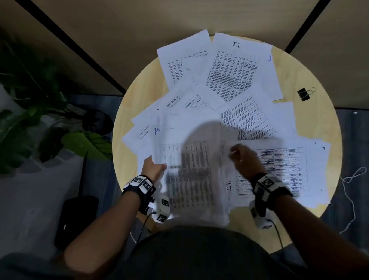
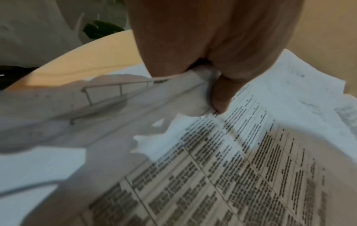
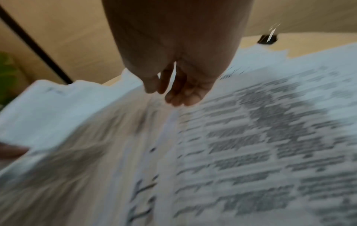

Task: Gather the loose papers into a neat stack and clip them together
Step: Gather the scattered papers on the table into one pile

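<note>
Papers (image 1: 235,81) cover table (image 1: 127,117); binder clip (image 1: 304,94) sits apart, w/ plant (image 1: 25,112) beside.

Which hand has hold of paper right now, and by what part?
The left hand grips a printed sheet by its left edge. The right hand is over the same sheet, fingers curled; motion blur hides whether it pinches.

A round, light wooden table (image 1: 133,104) carries scattered printed papers (image 1: 231,72). A black binder clip (image 1: 304,94) lies near its far right edge.
</note>
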{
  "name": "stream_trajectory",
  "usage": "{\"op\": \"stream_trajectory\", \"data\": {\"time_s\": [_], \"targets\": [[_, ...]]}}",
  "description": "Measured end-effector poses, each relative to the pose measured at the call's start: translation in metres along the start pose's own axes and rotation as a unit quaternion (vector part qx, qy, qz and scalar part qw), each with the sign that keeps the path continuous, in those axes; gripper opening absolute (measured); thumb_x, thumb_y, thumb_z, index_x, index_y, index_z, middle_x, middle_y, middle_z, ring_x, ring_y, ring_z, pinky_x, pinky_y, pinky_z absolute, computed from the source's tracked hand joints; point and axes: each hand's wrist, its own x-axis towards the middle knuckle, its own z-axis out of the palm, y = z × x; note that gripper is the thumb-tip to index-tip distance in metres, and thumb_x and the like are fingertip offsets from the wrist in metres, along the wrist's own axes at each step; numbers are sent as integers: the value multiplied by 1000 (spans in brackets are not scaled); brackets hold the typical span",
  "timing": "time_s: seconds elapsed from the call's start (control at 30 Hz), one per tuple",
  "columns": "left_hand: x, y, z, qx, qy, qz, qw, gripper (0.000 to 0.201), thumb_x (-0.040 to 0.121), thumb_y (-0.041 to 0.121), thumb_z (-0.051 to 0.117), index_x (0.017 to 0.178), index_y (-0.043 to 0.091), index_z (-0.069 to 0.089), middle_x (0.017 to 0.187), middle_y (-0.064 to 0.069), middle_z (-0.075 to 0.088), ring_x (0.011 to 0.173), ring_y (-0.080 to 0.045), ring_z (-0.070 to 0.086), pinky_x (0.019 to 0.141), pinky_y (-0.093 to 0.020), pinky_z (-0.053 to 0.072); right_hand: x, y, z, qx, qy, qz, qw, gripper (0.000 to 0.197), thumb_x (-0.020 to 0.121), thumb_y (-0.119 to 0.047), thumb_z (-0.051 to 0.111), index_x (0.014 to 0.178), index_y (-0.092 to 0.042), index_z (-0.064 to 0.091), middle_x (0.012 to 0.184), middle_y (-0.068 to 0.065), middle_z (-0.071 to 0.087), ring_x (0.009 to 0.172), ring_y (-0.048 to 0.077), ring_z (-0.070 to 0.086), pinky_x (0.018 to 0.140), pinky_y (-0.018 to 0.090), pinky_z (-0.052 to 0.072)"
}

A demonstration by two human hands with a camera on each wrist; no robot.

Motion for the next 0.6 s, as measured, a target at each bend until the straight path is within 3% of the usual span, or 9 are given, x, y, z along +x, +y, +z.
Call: {"op": "stream_trajectory", "data": {"time_s": [0.03,0.07,0.1,0.17,0.23,0.33,0.4,0.5,0.6], "targets": [[4,-3,-5,-8,12,-3,1000,57,82,8,63,135,-1,44,127,-16,58,110,-33,57,95,-44,49,7,11,-12,-40,58,-6,997,25,88,-11,60,112,-8,58,113,15,58,103,32,59,83,39,51],[3,-3,-11,-17,25,-6,1000,51,82,1,58,131,-2,47,111,-14,62,92,-29,60,81,-40,54,13,24,-24,-95,94,-7,991,35,82,-3,61,116,-9,58,121,17,54,110,36,54,88,43,49],[5,-7,-18,-24,45,1,999,45,82,-7,53,126,-3,51,94,-13,61,73,-26,57,64,-33,52,16,36,-34,-150,106,-1,983,47,76,2,62,121,-10,56,126,18,51,114,39,49,91,46,45],[6,-12,-34,-22,98,5,995,41,81,-16,46,119,-4,55,82,-11,57,60,-20,49,53,-23,43,18,56,-50,-231,84,21,969,61,71,-1,69,128,-14,54,129,18,50,118,41,44,94,49,41],[6,-21,-50,-19,143,5,990,40,82,-15,45,118,-4,56,87,-10,57,71,-26,52,63,-28,41,18,68,-59,-302,54,26,951,63,68,-19,79,126,-14,55,118,20,57,112,41,50,92,49,42],[11,-38,-65,-17,199,-26,980,40,86,-10,48,125,-7,53,100,-20,57,96,-40,58,75,-33,37,17,63,-59,-384,3,19,923,40,78,-31,70,112,-12,59,105,14,66,100,34,60,87,42,47],[12,-47,-70,-17,231,-43,972,43,88,-6,47,131,-3,51,117,-26,60,109,-44,57,79,-39,42,18,55,-57,-335,-30,2,942,29,85,-28,64,110,-14,63,108,12,64,100,32,63,85,41,49],[11,-56,-72,-3,251,-61,966,46,88,-4,49,134,2,50,124,-28,59,111,-45,56,89,-47,47,20,36,-51,-251,-114,-73,959,27,80,-25,72,105,-14,70,106,10,60,100,30,61,84,42,52],[10,-58,-68,10,228,-71,971,46,89,-3,50,135,0,47,123,-30,58,110,-47,56,89,-49,47,15,6,-25,-263,-94,-183,943,21,77,-24,74,96,-14,74,121,9,55,110,27,52,89,41,51]]}}
